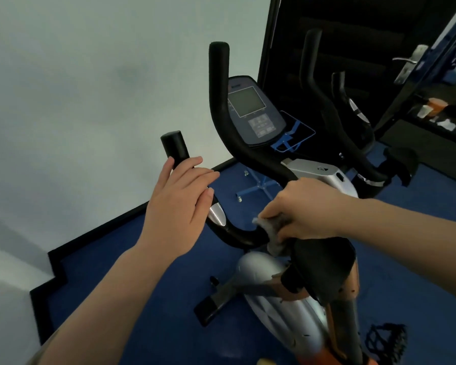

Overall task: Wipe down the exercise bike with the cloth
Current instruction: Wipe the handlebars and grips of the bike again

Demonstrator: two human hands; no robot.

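Observation:
The exercise bike (282, 293) has a silver body, black curved handlebars and a console (250, 109) with a grey screen. My left hand (179, 204) rests on the near left handlebar grip (174, 146), fingers loosely curled around it just below its capped end. My right hand (303, 209) holds a crumpled grey cloth (274, 233) and presses it against the lower bend of the black handlebar (237, 235), near the centre post. Part of the cloth is hidden under my fingers.
A white wall (90, 88) stands close on the left, with a black skirting along the blue floor (148, 312). A dark mirrored door (353, 35) with a metal handle (408, 61) is behind the bike. A black pedal (387, 341) sticks out at the lower right.

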